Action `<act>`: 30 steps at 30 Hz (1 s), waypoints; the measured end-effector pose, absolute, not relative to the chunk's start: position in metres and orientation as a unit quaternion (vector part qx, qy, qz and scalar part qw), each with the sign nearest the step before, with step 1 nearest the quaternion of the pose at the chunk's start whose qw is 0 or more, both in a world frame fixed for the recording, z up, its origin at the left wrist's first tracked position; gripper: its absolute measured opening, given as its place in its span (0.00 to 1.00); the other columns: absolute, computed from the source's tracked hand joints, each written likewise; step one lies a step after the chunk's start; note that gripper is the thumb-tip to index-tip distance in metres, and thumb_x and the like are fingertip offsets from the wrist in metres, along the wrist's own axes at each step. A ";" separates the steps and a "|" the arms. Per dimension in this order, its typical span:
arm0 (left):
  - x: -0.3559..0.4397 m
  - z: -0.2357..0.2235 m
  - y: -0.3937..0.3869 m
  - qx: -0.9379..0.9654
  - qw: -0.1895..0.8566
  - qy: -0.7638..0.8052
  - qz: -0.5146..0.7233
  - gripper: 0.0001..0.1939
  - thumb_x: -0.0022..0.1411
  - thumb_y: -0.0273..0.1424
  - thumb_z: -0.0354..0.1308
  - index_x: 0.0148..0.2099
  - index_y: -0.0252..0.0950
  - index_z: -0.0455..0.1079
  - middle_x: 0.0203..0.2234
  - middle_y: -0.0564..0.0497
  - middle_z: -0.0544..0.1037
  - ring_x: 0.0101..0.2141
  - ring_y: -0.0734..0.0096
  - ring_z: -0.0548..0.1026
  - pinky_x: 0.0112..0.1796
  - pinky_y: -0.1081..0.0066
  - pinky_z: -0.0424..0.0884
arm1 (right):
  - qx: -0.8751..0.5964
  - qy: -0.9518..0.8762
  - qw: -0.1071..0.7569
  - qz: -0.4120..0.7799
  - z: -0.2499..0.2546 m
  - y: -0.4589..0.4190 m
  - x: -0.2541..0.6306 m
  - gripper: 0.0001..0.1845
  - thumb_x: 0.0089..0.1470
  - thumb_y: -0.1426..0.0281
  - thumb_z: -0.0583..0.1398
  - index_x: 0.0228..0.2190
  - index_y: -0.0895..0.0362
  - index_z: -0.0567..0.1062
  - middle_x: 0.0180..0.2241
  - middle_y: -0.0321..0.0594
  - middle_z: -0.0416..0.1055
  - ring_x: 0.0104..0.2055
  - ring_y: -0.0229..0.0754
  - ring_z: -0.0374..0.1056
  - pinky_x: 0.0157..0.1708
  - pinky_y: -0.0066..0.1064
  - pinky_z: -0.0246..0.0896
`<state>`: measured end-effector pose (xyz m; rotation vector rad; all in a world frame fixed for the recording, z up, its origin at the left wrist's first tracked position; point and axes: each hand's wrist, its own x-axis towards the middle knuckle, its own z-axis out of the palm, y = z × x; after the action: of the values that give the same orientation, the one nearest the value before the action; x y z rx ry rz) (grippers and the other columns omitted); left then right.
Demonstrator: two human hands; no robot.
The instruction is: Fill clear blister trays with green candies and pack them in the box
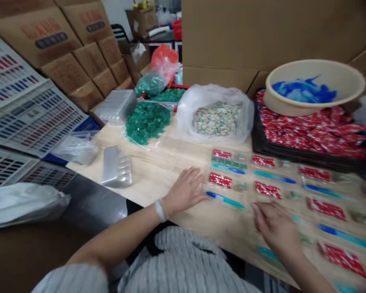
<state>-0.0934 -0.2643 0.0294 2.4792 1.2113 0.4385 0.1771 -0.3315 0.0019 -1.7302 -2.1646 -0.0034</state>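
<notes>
My left hand [186, 190] lies flat on the pale wooden table [146, 171], fingertips just short of a blue-and-teal plastic stick [225, 200]. A red-and-white sachet [220, 180] sits just beyond those fingers. My right hand [276, 228] is blurred, low over the table among the laid-out rows, and anything small in its fingers is hidden. Nearest to it is a red-and-white sachet [268, 190]. Several more sachets, sticks and small green packets [228, 162] lie in rows towards the right. A white band circles my left wrist.
A black tray [256, 138] heaped with red sachets carries a tan basin [314, 87] of blue pieces. Bags of green pieces [147, 122] and patterned sachets [217, 119] and silver blister trays [116, 167] stand on the table. Cardboard cartons [76, 61] and colour charts [33, 110] border it.
</notes>
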 end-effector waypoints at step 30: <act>-0.347 0.038 -0.248 0.354 0.459 0.642 0.502 0.53 0.43 0.34 0.63 0.62 0.35 0.31 0.56 0.39 0.54 0.54 0.56 0.57 0.52 0.58 0.56 | -0.276 -0.314 0.178 0.891 0.018 -0.162 -0.233 0.15 0.39 0.63 0.64 0.23 0.56 0.63 0.18 0.27 0.61 0.20 0.29 0.57 0.21 0.22 0.52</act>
<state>-0.3474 -0.2478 0.0383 0.8710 1.5808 1.2365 -0.2325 -0.1620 0.0175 -0.7798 -0.8888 2.5204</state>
